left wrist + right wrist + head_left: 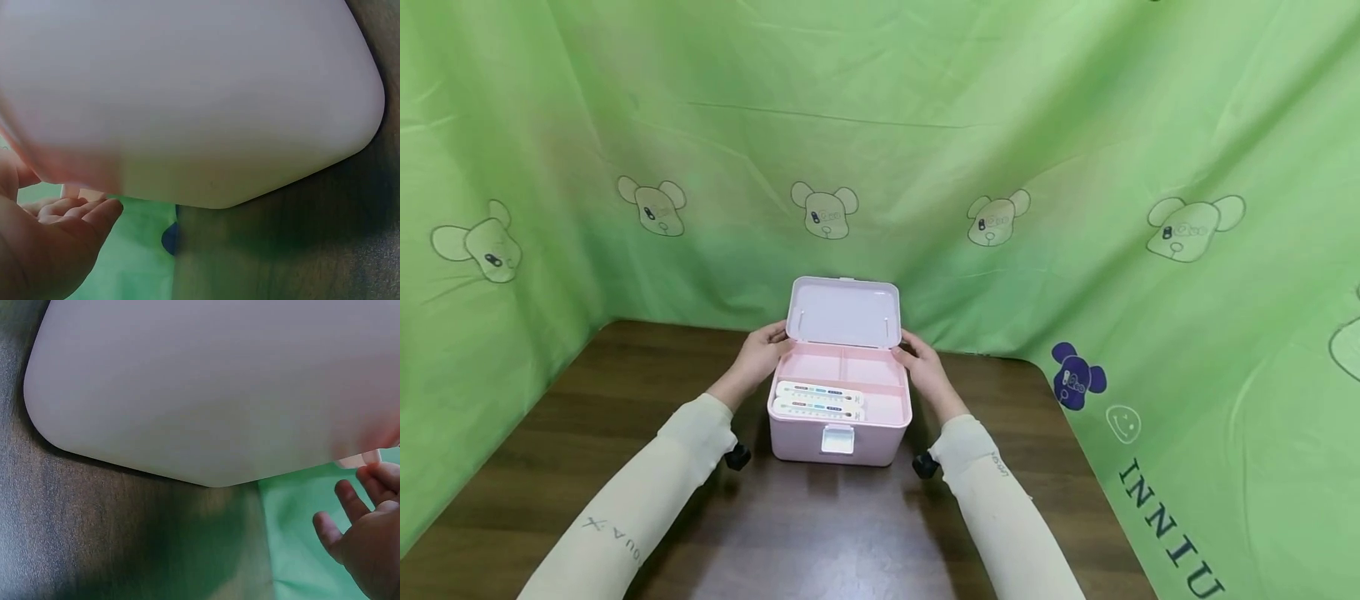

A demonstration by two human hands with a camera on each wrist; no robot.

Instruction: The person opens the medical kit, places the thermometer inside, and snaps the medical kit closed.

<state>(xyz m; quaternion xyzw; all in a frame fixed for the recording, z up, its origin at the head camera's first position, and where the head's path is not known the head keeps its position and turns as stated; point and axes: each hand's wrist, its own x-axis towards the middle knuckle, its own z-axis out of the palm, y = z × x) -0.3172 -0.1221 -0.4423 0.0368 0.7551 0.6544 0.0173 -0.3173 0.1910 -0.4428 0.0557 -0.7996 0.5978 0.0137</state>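
A pink storage box (835, 442) stands on the table with its lid (844, 312) raised at the back. Its upper tray (883, 408) is divided into compartments; two white flat cases (818, 400) with coloured print lie side by side in the front one. My left hand (758, 357) grips the box's rear left corner near the hinge, thumb at the rim and fingers behind. At the rear right corner my right hand (925, 367) holds likewise, thumb on the rim. Both wrist views show the box's smooth side wall (200, 94), with fingers (353, 503) behind it.
A dark brown wooden table (820, 542) bears the box. Green cloth (910, 100) with printed bear heads hangs behind and at both sides, close to the table's rear edge. Small black devices (737, 457) sit under the wrists.
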